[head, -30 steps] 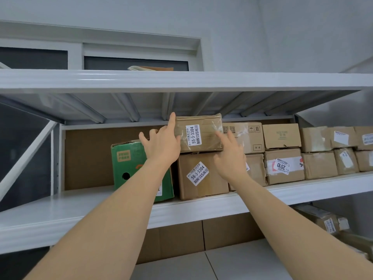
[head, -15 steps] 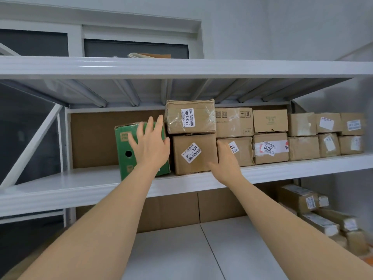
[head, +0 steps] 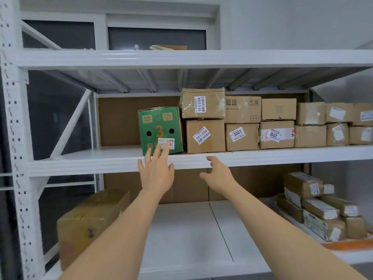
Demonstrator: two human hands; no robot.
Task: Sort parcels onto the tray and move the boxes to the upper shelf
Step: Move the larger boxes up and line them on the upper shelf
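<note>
You have let go of the taped brown cardboard box point(head: 202, 103), now stacked on the upper shelf point(head: 101, 160), and both hands pull back empty, left hand point(head: 156, 172) fingers spread, right hand point(head: 219, 176) loosely curled.

- We see even, soft indoor light, with faint shadows under the white metal shelf point(head: 193, 59).
- Edges bow with wide-angle distortion; the lower corners blur.

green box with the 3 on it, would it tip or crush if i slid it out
The green box stands taller than wide, leaning slightly, so probably tippy. It looks like stiff cardboard, though the punched holes and ragged top edge may give under squeezing.
</note>
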